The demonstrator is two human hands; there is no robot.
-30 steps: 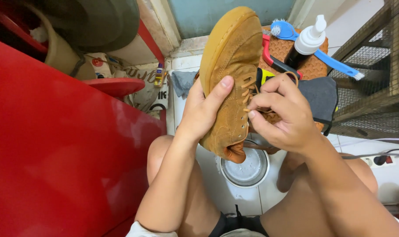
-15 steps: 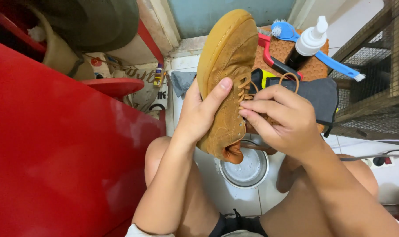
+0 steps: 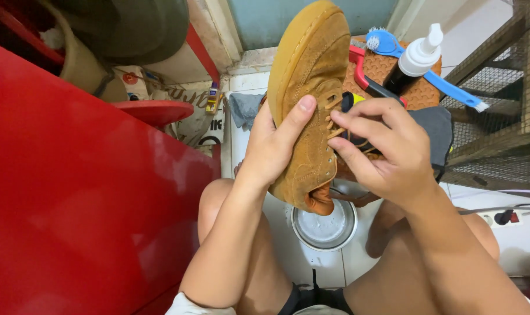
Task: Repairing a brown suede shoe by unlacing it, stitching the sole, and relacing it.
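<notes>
Up close, the left hand (image 3: 274,149) grips a tan suede shoe (image 3: 309,111) from its side, thumb pressed flat against the upper beside the eyelets and the other fingers wrapped out of sight behind it. The shoe stands nearly upright in that grip, gum sole turned left, toe at the top, heel opening hanging at the bottom. The right hand (image 3: 382,149) pinches a tan shoelace (image 3: 335,132) between thumb and forefinger at the lace rows, touching the shoe's upper just across from the left thumb.

Directly beneath the heel, below both hands, a round metal bowl (image 3: 326,227) sits on the white tiled floor between the person's bare knees. Behind the right hand's knuckles lies a dark grey cloth (image 3: 437,125), and farther beyond it an orange textured surface (image 3: 393,70) carries a dark bottle with a white pump top (image 3: 414,61), a blue brush (image 3: 417,61) and a red-handled tool (image 3: 361,61). Well to the left of the left wrist rises a red panel (image 3: 72,204).
</notes>
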